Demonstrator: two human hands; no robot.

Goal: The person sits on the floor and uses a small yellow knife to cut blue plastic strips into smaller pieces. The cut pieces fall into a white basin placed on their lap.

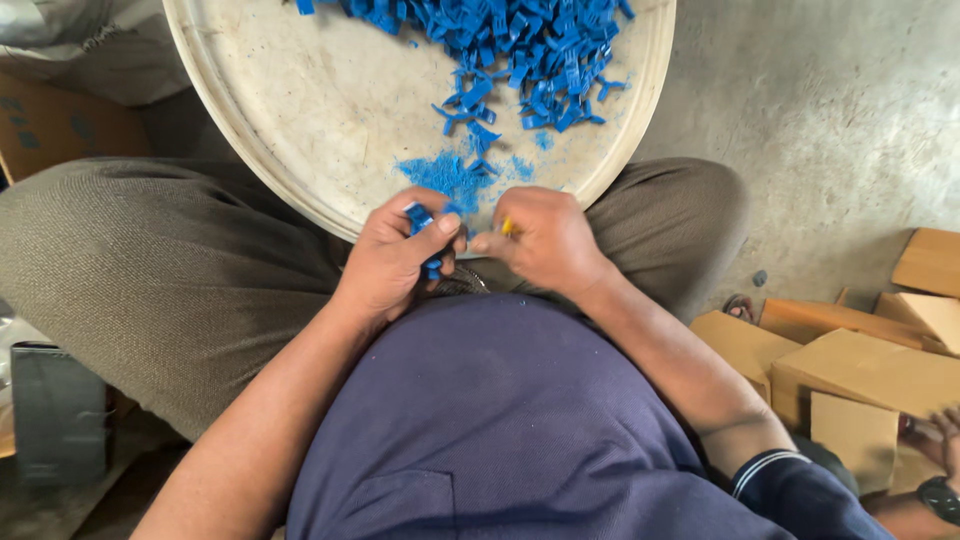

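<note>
My left hand (395, 255) is closed around a small blue plastic part (420, 218) at the near rim of a large round off-white tray (300, 110). My right hand (540, 238) pinches a small yellow tool (507, 227), its tip against the blue part. Both hands meet just above my lap. A heap of blue plastic parts (520, 45) lies at the far side of the tray. Blue shavings (445, 175) are scattered right in front of my hands.
The tray rests on my crossed legs in grey-brown trousers (150, 260). Cardboard boxes (860, 370) stand on the concrete floor at the right, where another person's hand with a wristwatch (940, 470) shows. A dark bag (55, 410) sits at the left.
</note>
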